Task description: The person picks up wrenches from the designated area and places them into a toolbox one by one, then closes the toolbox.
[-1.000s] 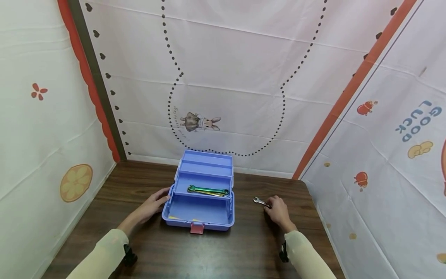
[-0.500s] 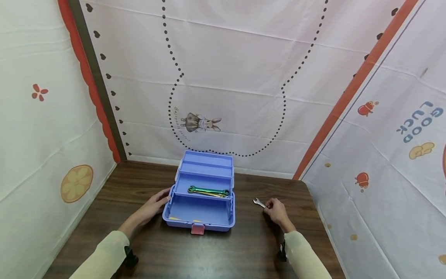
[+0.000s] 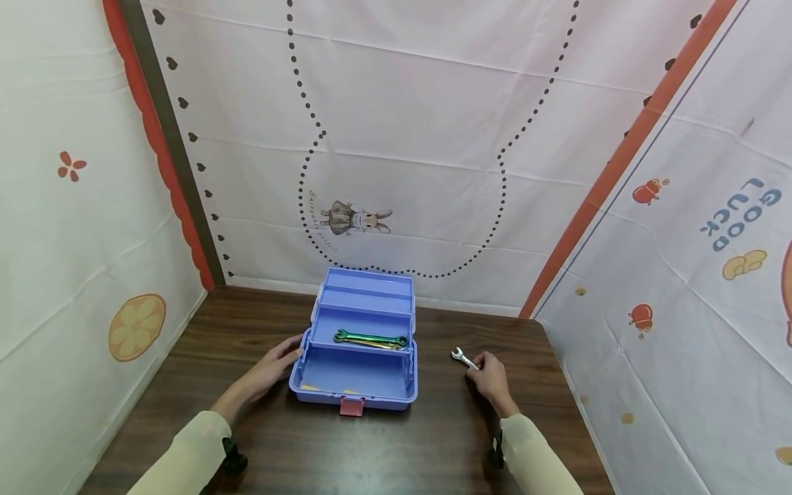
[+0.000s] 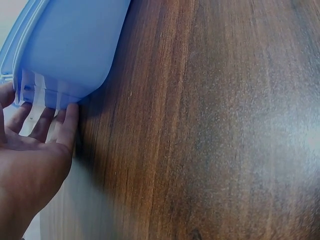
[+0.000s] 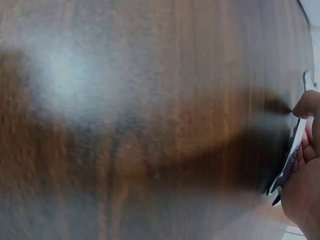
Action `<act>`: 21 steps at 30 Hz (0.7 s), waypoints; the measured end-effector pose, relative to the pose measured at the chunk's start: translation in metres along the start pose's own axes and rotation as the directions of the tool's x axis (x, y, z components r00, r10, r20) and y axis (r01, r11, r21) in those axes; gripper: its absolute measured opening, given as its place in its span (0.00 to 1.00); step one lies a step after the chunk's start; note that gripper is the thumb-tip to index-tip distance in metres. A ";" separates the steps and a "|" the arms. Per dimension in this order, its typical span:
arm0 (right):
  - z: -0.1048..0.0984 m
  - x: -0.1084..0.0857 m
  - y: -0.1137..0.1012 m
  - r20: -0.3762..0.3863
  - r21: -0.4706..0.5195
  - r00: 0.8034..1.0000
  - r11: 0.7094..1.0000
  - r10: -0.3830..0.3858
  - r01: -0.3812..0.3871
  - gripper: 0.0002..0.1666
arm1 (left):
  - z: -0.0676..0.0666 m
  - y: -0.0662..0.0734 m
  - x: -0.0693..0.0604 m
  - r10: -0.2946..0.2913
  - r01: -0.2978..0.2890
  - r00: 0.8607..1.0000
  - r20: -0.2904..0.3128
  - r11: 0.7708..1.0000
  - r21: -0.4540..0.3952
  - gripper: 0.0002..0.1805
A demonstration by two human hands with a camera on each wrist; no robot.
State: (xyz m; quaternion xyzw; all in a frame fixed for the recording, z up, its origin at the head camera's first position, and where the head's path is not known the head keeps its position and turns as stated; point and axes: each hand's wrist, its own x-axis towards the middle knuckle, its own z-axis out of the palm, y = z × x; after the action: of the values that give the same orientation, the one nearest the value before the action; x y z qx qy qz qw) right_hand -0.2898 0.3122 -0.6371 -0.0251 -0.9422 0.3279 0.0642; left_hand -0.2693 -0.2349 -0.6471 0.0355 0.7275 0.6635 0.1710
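A blue toolbox (image 3: 353, 401) with a red latch (image 3: 351, 407) stands open on the table, its tray raised behind the lower compartment. My left hand (image 3: 269, 371) holds its left side, thumb at the rim and fingers against the outer wall (image 4: 55, 82). To the right of the box, my right hand (image 3: 491, 377) pinches a silver wrench (image 3: 463, 357) between thumb and fingers. Its open-jaw end points away to the left, low over the table. In the right wrist view the wrench (image 5: 295, 150) runs along the palm, and the thumb covers part of it.
In the raised tray lie a green wrench (image 3: 371, 337) and a gold-coloured wrench (image 3: 379, 344). Small yellow pieces show at the front of the lower compartment. Printed cloth walls (image 3: 396, 172) enclose the brown wooden table (image 3: 427, 447) at the back and sides.
The silver wrench has turned slightly in my right hand, and its open end has shifted a little away from me. My left hand and the toolbox stay in place.
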 end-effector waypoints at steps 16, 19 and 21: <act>-0.007 -0.002 -0.006 -0.015 0.015 0.994 0.994 -0.107 0.107 0.07 | 0.000 -0.002 0.002 0.007 -0.007 1.000 0.004 1.000 -0.009 0.41; -0.008 -0.002 -0.015 -0.001 0.047 0.994 0.993 -0.111 0.111 0.06 | 0.000 -0.002 0.000 0.001 -0.001 1.000 0.000 1.000 -0.002 0.40; -0.010 0.000 -0.023 0.001 0.071 0.992 0.990 -0.123 0.122 0.06 | 0.001 -0.002 0.000 -0.003 0.003 1.000 -0.003 1.000 -0.003 0.40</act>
State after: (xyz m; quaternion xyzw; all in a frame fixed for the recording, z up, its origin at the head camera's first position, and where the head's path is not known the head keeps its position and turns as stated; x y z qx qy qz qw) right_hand -0.2890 0.3003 -0.6145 0.0361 -0.9299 0.3567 0.0824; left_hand -0.2686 -0.2344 -0.6487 0.0335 0.7269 0.6643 0.1709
